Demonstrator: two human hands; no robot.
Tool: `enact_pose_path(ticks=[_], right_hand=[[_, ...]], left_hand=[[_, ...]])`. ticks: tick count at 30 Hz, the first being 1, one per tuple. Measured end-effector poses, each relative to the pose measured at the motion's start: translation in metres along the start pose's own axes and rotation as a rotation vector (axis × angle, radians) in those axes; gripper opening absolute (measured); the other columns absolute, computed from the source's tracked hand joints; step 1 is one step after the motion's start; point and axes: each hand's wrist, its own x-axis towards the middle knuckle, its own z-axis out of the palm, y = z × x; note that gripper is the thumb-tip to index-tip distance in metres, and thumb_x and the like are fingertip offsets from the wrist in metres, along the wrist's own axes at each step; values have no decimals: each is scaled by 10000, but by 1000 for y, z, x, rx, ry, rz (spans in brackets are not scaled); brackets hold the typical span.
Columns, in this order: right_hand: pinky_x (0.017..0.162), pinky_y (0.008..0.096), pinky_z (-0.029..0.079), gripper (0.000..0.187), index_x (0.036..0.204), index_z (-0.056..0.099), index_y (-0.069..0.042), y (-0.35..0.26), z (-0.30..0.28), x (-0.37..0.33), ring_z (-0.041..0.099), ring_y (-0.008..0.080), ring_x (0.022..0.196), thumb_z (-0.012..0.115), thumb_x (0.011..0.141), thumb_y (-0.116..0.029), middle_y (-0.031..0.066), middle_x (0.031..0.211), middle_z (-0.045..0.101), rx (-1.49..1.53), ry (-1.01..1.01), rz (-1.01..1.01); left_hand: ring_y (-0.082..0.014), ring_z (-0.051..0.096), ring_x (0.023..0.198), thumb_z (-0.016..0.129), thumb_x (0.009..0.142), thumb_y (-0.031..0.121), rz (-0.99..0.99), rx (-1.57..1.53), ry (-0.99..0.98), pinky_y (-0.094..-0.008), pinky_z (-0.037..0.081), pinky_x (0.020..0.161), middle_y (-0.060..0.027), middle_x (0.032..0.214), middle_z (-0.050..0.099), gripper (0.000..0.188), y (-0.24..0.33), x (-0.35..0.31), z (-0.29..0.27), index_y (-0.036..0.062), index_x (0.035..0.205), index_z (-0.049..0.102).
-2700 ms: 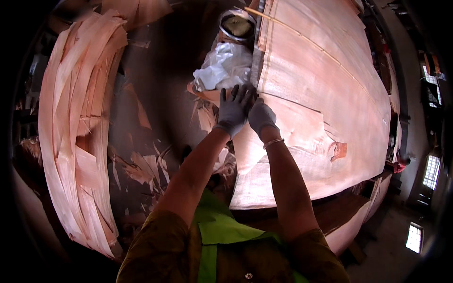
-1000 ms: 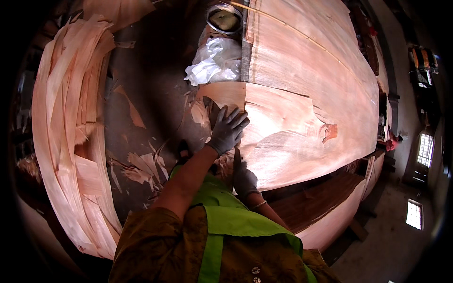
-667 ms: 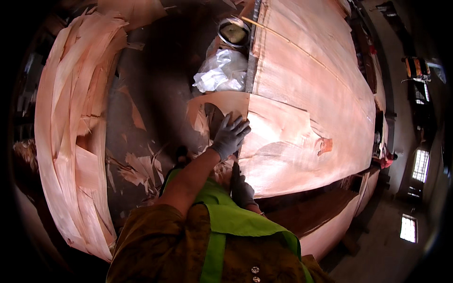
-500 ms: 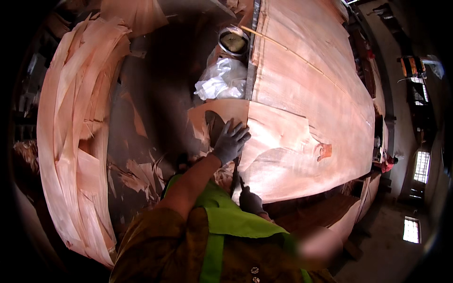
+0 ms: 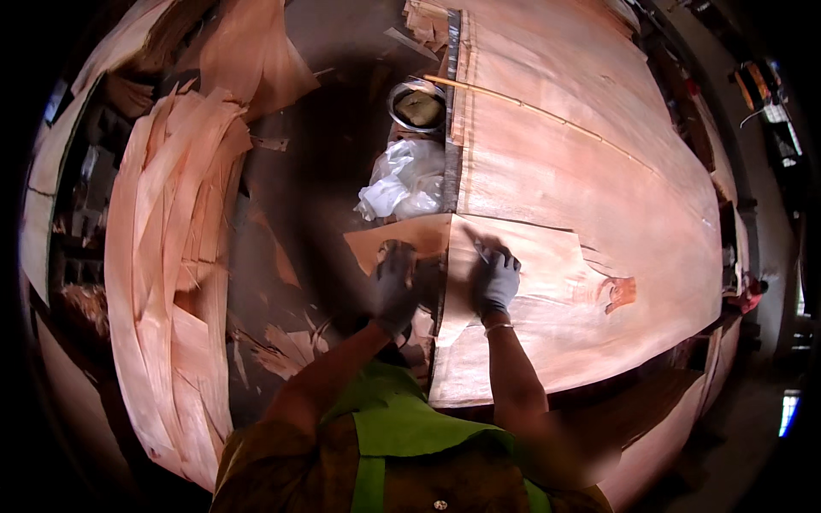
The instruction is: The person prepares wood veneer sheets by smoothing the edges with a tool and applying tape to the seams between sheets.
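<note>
A thin wood veneer sheet (image 5: 547, 248) with a ragged right end lies on top of the larger veneer stack (image 5: 581, 184), and its left part hangs past the stack's edge. On that overhanging part, my gloved left hand (image 5: 395, 286) has its fingers curled round the veneer's edge; the hand is somewhat blurred. My gloved right hand (image 5: 499, 278) is closed over the sheet, just right of the stack's edge. A dark, slim, pointed tool, seemingly a knife (image 5: 474, 240), sticks out from its fingers toward the upper left. The grip hides its handle.
Beyond my hands sit a crumpled clear plastic bag (image 5: 406, 181) and a round bowl (image 5: 417, 106) with a brownish lump inside. A thin bamboo stick (image 5: 530, 106) lies across the stack. To the left stands a tall bundle of veneer strips (image 5: 171, 274); scraps (image 5: 286, 349) litter the floor.
My right hand has moved up from the stack's near edge onto the veneer sheet with the tool. My left hand has gone from lying flat to curling round the overhanging edge.
</note>
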Motion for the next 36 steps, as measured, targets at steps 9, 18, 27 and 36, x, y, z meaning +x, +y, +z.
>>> enact_pose_path(ticks=[9, 18, 27, 36], right_hand=[[863, 443, 447, 182, 954, 553, -68, 17, 10, -1, 514, 368, 1027, 582, 786, -134, 147, 1132, 577, 29, -2, -11], [861, 443, 437, 182, 926, 551, -55, 15, 9, 0, 504, 362, 1018, 590, 785, -163, 149, 1125, 574, 24, -2, -16], [853, 446, 444, 185, 929, 570, -79, 9, 7, 0, 517, 363, 1005, 601, 784, -189, 134, 1124, 582, 98, 69, -54], [798, 476, 451, 204, 928, 552, -75, 26, 8, -4, 510, 386, 1006, 601, 787, -215, 171, 1075, 573, 65, 34, -4]], left_hand=[[-256, 496, 994, 648, 823, 508, -1420, -1367, -202, -364, 400, 830, -98, 1093, 488, 590, -36, 30, 60, 163, 1274, 489], [-363, 486, 1168, 523, 729, 78, -29, -57, -196, -461, 402, 963, -164, 1281, 518, 579, -30, 66, 69, 76, 1307, 473], [-302, 647, 867, 553, 805, 254, 167, 146, -509, -432, 489, 782, -116, 911, 683, 215, -112, 93, 53, 181, 927, 714], [-381, 425, 1229, 589, 755, 146, -61, 557, -254, -459, 374, 962, -230, 1372, 416, 518, -49, 46, -49, -24, 1238, 509]])
